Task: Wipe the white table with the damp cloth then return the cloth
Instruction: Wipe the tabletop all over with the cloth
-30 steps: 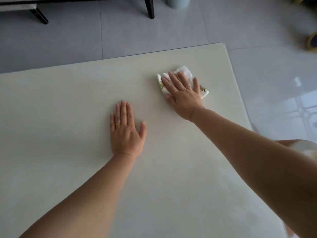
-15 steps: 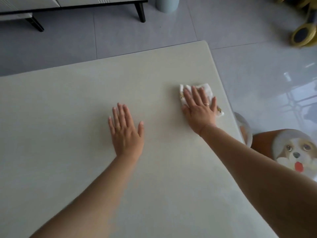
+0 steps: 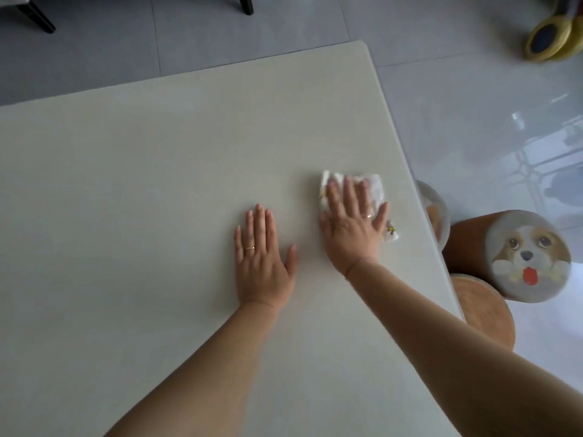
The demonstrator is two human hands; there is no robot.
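Observation:
The white table fills most of the view, its right edge running down past my right forearm. A small white cloth with a little yellow print lies on it near that right edge. My right hand presses flat on the cloth, fingers straight and spread, covering its middle. My left hand rests flat on the bare tabletop just left of the right hand, fingers straight, holding nothing.
Round brown stools stand on the floor just past the table's right edge, one with a dog picture on its seat. A yellow object lies on the floor at the far right. Dark furniture legs stand beyond the far edge.
My right hand has slid the cloth across the table toward me and the right edge. The left hand stays flat in place. The view has tilted, bringing the stools in.

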